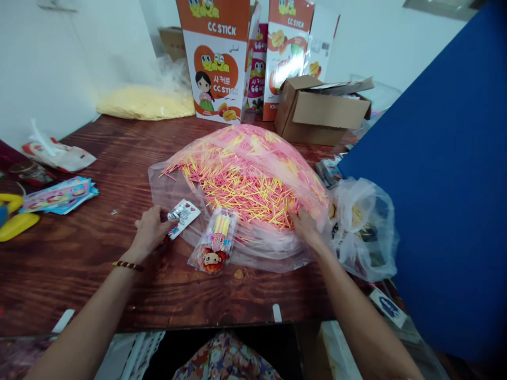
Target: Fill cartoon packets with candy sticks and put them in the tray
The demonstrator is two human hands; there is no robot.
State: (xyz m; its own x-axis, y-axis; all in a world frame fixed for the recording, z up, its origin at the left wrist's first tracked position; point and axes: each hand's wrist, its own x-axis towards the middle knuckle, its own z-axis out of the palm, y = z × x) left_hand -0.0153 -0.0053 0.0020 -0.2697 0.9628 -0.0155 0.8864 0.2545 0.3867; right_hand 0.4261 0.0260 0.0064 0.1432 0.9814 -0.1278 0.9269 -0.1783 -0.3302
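Note:
A clear plastic bag (174,184) lies opened on the table, heaped with thin pink and yellow sticks (245,187). My left hand (151,228) is closed on a small printed packet (185,216), white and silver at its far end, beside the bag's left edge. At the right side of the heap, my right hand (307,228) reaches in among the sticks; its fingertips are hidden there. Between my hands, a clear pouch (216,240) with a cartoon figure and yellow and pink sticks inside rests on the bag's near edge.
Behind the heap stand printed cartons (216,68) and an opened brown box (332,113). A bag of pale yellow sticks (146,103) lies at the back left. Printed wrappers (59,196) and yellow-handled scissors (18,224) are at left. A knotted plastic bag (366,232) sits by the blue panel (447,184).

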